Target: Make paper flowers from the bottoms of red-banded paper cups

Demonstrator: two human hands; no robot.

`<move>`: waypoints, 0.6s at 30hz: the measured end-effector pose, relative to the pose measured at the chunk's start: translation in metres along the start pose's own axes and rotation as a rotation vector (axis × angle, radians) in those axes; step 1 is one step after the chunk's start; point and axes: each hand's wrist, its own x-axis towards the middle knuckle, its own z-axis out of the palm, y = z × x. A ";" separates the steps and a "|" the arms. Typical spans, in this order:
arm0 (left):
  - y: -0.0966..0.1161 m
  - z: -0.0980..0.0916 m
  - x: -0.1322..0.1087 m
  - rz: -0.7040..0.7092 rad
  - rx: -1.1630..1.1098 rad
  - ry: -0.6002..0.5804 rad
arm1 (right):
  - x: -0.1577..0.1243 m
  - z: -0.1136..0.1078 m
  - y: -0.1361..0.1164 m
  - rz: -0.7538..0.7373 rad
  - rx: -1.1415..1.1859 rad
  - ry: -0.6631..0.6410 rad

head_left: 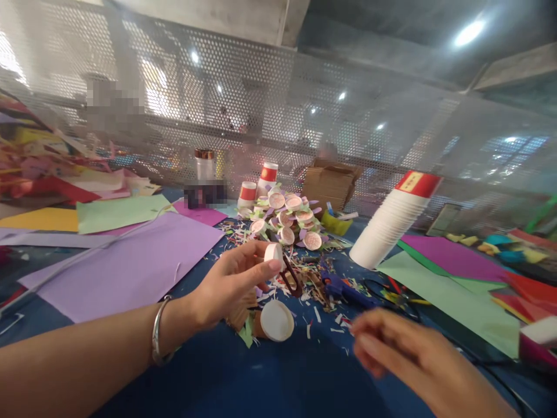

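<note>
Where the dark blue tabletop (270, 377) lies strewn with paper scraps and coloured sheets before a perforated metal screen (348, 116), the left hand (226, 284) pinches a small white round disc (274, 253) between thumb and fingertips, just above a larger white round piece (277, 320). The disc's flat face tilts up and rightward; it is too squat to show a long axis. The right hand (391, 348) is blurred, with its fingers loosely curled; whether it holds anything cannot be told.

Bright room, a white ceiling lamp (468, 32) glowing at the top right, small lights shining through the hazy mesh screen (348, 87), right hand (404, 354) smeared with blur, left hand (230, 284) sharper, picture edges bent and stretched, soft shadows on the blue worktop (282, 377).
</note>
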 end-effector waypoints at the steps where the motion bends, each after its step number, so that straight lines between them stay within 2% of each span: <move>1: 0.000 0.001 0.000 0.003 -0.020 -0.016 | 0.018 -0.001 -0.024 -0.041 0.058 -0.038; 3: 0.001 0.002 0.000 0.009 -0.082 -0.055 | 0.053 0.004 -0.063 -0.157 0.209 -0.096; 5: 0.001 0.002 0.000 0.017 -0.163 -0.102 | 0.079 0.015 -0.087 -0.175 0.381 -0.254; 9: 0.000 0.001 0.001 0.001 -0.243 -0.145 | 0.097 0.034 -0.101 -0.189 0.473 -0.379; 12: 0.000 0.000 0.001 -0.024 -0.228 -0.115 | 0.096 0.036 -0.097 -0.178 0.419 -0.325; 18: 0.002 -0.006 0.004 -0.160 -0.336 -0.108 | 0.098 0.034 -0.082 -0.179 0.407 0.011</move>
